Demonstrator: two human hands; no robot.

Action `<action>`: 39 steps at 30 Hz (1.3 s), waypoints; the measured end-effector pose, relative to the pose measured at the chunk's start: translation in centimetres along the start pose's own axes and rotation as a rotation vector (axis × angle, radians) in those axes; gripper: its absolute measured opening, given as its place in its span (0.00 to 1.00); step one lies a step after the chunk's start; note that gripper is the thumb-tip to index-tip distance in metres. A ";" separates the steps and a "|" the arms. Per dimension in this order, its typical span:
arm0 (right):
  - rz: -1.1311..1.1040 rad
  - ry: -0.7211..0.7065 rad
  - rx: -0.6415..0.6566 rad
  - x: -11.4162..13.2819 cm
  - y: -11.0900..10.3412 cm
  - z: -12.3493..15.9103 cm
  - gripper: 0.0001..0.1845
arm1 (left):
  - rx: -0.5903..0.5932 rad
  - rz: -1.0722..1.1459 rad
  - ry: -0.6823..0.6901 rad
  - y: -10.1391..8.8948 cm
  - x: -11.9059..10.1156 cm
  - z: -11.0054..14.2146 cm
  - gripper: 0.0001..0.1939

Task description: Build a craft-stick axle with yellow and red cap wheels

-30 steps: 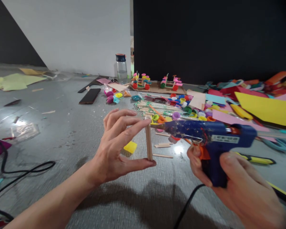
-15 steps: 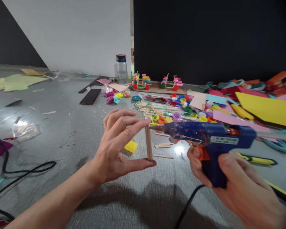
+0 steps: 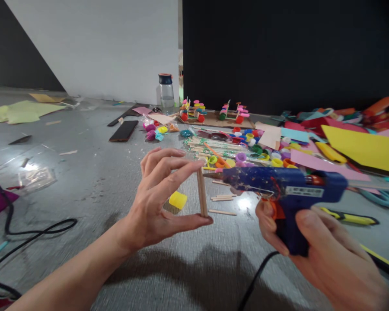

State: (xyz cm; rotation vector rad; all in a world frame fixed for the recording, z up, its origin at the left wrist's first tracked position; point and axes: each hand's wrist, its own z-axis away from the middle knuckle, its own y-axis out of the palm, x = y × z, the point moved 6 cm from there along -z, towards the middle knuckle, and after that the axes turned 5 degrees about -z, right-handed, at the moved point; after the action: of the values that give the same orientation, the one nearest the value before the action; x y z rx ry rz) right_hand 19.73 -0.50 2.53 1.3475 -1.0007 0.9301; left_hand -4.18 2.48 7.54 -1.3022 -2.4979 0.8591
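Note:
Between the thumb and index finger of my left hand [image 3: 162, 194], short wooden sticks [image 3: 202, 193] stand nearly upright, side by side, gripped by their ends. My right hand [image 3: 324, 255] is wrapped round the handle of a blue hot glue gun [image 3: 288, 183], with fingers at its orange trigger. The metal nozzle points left, at or very near the upper part of the sticks; I cannot tell whether it touches. Beyond the hands, several cut sticks [image 3: 223, 198] lie on the table, and a yellow block-like piece [image 3: 178, 200] sits behind my left hand.
Bottle caps [image 3: 241, 157], wrapped sticks [image 3: 214, 147] and coloured sheets [image 3: 363, 147] crowd the back right. Two small wheeled models [image 3: 192, 111] stand behind them. A water bottle [image 3: 166, 93], a phone [image 3: 123, 131] and a black cable [image 3: 35, 233] are leftward; a yellow cutter [image 3: 350, 217] lies right.
Almost nothing differs. The glue gun's nozzle sits very slightly lower against the sticks, and both hands keep their holds.

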 end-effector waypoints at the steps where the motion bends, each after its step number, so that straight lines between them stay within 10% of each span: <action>1: -0.004 0.000 0.004 0.0 0.0 0.0 0.12 | -0.002 0.000 0.001 0.0 0.0 0.0 0.42; 39: 0.129 -0.019 0.005 0.5 0.3 0.3 0.17 | -0.011 -0.014 -0.047 0.0 0.5 -0.1 0.42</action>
State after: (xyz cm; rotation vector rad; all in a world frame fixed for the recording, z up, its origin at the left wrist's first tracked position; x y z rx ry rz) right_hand 19.59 -0.79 3.08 1.3101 -1.1108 1.0189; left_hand -4.38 2.96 7.59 -1.2815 -2.5476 0.8842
